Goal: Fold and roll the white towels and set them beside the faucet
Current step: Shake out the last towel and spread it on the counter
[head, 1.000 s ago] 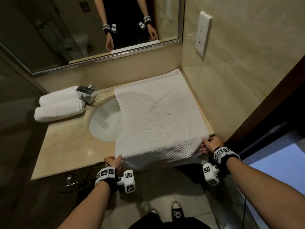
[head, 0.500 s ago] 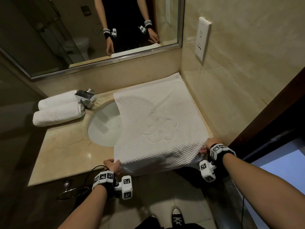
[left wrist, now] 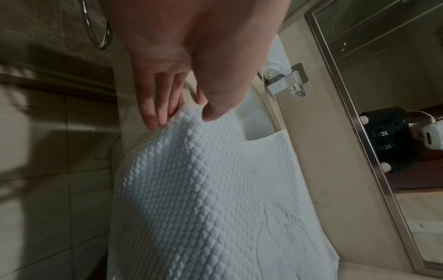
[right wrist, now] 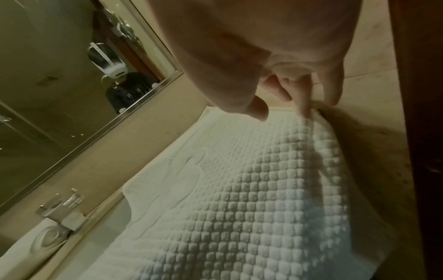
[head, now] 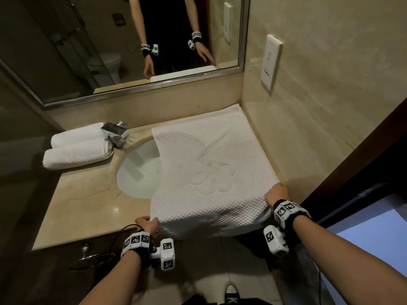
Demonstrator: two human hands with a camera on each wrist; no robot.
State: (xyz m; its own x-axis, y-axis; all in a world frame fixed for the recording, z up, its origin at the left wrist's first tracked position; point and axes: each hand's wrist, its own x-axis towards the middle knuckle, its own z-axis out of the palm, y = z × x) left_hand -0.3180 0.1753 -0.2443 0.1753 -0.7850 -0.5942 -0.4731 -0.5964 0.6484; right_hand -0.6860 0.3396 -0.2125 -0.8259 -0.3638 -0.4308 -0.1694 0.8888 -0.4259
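A white waffle towel (head: 211,172) lies spread over the right part of the counter, covers part of the sink, and hangs over the front edge. My left hand (head: 148,224) pinches its near left corner between thumb and fingers (left wrist: 153,117). My right hand (head: 276,193) holds the near right edge by the wall, where the cloth (right wrist: 251,199) rises up to the fingers (right wrist: 305,111). Two rolled white towels (head: 77,154) lie side by side left of the chrome faucet (head: 115,133).
The white sink basin (head: 138,172) is half covered by the towel. Bare beige counter (head: 83,205) lies at the front left. A mirror (head: 132,51) hangs behind, a wall socket (head: 271,62) is on the right wall, and a towel ring (head: 88,258) hangs below the counter.
Both hands keep their hold on the towel's near edge. The hanging front edge has sagged slightly lower. The rolled towels have not moved.
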